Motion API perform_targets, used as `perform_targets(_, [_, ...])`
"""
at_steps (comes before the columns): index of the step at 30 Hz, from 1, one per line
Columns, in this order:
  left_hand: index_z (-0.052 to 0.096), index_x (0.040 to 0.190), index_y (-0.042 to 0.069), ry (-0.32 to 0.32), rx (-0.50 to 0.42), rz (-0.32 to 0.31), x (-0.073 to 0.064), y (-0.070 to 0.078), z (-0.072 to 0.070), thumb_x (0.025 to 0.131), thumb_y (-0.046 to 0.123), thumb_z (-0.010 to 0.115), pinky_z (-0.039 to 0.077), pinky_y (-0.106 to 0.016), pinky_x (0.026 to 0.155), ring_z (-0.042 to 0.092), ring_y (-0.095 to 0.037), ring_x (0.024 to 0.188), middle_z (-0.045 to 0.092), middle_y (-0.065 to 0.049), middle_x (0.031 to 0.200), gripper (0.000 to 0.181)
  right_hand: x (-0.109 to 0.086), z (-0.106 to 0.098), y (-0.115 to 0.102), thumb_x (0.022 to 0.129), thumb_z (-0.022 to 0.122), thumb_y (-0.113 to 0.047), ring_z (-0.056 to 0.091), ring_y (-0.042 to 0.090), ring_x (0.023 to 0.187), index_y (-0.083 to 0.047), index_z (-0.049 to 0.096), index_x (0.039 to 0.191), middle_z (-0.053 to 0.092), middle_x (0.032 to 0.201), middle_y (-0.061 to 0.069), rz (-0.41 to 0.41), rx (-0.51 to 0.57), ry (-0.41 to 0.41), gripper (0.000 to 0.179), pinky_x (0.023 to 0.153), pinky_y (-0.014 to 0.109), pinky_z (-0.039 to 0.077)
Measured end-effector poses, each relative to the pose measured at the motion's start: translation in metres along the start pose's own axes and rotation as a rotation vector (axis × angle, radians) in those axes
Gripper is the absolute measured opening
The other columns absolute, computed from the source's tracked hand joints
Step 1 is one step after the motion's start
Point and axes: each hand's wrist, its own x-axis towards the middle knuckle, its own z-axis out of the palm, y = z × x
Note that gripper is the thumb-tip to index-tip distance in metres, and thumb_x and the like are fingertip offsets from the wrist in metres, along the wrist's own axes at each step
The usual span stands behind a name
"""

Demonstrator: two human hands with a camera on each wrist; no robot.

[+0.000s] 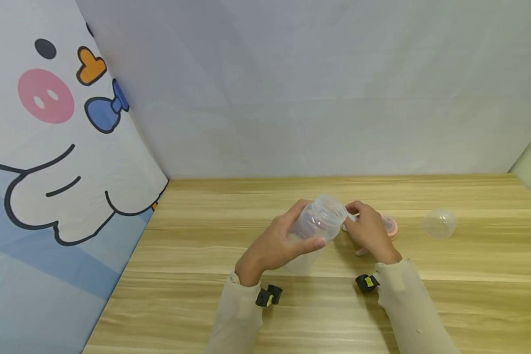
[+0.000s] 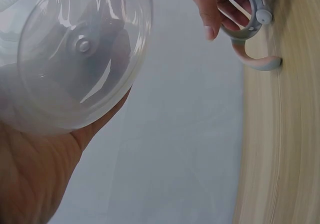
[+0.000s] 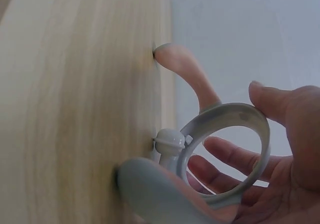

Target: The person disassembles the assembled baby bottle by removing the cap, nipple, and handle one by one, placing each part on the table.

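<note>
My left hand (image 1: 270, 246) grips a clear baby bottle (image 1: 327, 216) around its body, the threaded mouth uncovered and tilted to the right. The bottle's round base (image 2: 65, 84) fills the upper left of the left wrist view. Just right of the bottle, my right hand (image 1: 369, 233) pinches a grey bottle handle ring (image 3: 225, 115) between thumb and fingers. Two curved grips, pink and grey, extend from the ring, their tips at or near the table. A whitish rounded knob (image 3: 170, 140) shows beside the ring. Bottle and ring are apart.
A pink bottle collar (image 1: 393, 230) lies behind my right hand, partly hidden. Farther right on the wooden table (image 1: 478, 275) lies a clear dome cap (image 1: 439, 224). A pale cloth wall (image 1: 314, 98) stands behind the table, and a cartoon-printed cloth (image 1: 71, 162) on the left.
</note>
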Motion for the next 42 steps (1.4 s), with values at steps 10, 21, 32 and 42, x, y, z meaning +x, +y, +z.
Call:
perform_targets(10, [0.044, 0.143, 0.031, -0.005, -0.01, 0.004, -0.003, -0.001, 0.0, 0.093, 0.044, 0.069, 0.056, -0.028, 0.075, 0.062, -0.015, 0.096, 0.065, -0.003, 0.117, 0.057, -0.004, 0.0, -0.001, 0.101, 0.053, -0.034, 0.061, 0.041, 0.117, 0.0, 0.06, 0.127, 0.063, 0.129, 0.025, 0.018, 0.002, -0.001, 0.043, 0.097, 0.055, 0.05])
perform_targets(21, [0.043, 0.144, 0.03, -0.01, -0.022, 0.019, -0.004, 0.0, 0.0, 0.093, 0.052, 0.067, 0.055, -0.028, 0.076, 0.062, -0.015, 0.097, 0.063, -0.003, 0.119, 0.061, -0.014, -0.022, -0.018, 0.104, 0.052, -0.043, 0.058, 0.044, 0.121, 0.0, 0.058, 0.13, 0.059, 0.135, 0.026, -0.04, 0.026, 0.049, 0.052, 0.096, 0.058, 0.051])
perform_targets(32, [0.042, 0.145, 0.029, -0.009, -0.024, 0.039, -0.003, -0.001, 0.002, 0.093, 0.057, 0.065, 0.056, -0.029, 0.075, 0.062, -0.015, 0.094, 0.064, -0.004, 0.118, 0.063, -0.027, -0.044, -0.042, 0.102, 0.054, -0.047, 0.058, 0.042, 0.119, -0.003, 0.06, 0.13, 0.061, 0.135, 0.021, -0.13, 0.025, 0.175, 0.053, 0.092, 0.057, 0.051])
perform_targets(42, [0.035, 0.148, 0.024, 0.067, -0.008, 0.058, -0.001, -0.002, 0.003, 0.096, 0.032, 0.069, 0.056, -0.033, 0.079, 0.062, -0.018, 0.097, 0.061, -0.01, 0.122, 0.063, -0.041, -0.057, -0.064, 0.102, 0.057, -0.045, 0.058, 0.04, 0.119, -0.007, 0.062, 0.129, 0.062, 0.132, 0.019, -0.188, 0.05, 0.252, 0.047, 0.086, 0.057, 0.051])
